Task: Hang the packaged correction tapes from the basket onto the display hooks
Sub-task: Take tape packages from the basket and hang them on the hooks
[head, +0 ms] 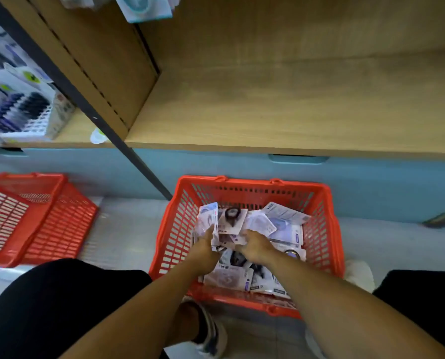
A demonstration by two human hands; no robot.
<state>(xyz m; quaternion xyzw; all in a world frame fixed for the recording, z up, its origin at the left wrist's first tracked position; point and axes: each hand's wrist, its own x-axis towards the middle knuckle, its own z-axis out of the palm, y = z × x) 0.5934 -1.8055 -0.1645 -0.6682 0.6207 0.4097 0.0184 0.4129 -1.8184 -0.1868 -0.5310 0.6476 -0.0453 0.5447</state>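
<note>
At the bottom of the frame both forearms are stretched forward between dark-clad knees, with a shoe (211, 332) seen on the floor beneath them; a crouched posture is suggested, presumably so the low basket can be reached. The red basket (327, 229) stands on the floor at centre frame, and the packaged correction tapes (275, 224) are heaped loosely inside it, overlapping at all angles.

The left hand (206, 246) is held at the left of the heap with its fingers curled round a small upright sheaf of packs (209, 218), probably gathered so that several can be carried at once. The right hand (253, 244) is laid on the middle of the heap; whether a pack is pinched or the fingers merely rest there cannot be told through the blur.

At the left edge a second red basket (22, 216) is tipped on the floor. Beyond the baskets a pale blue cabinet front (216, 167) is seen, and above it a bare wooden shelf (294, 112). A dark post (118, 136) slants across the frame, with stationery stock (19, 107) at upper left. No display hooks are clearly shown, though a pack (143, 7) hangs at the top edge.
</note>
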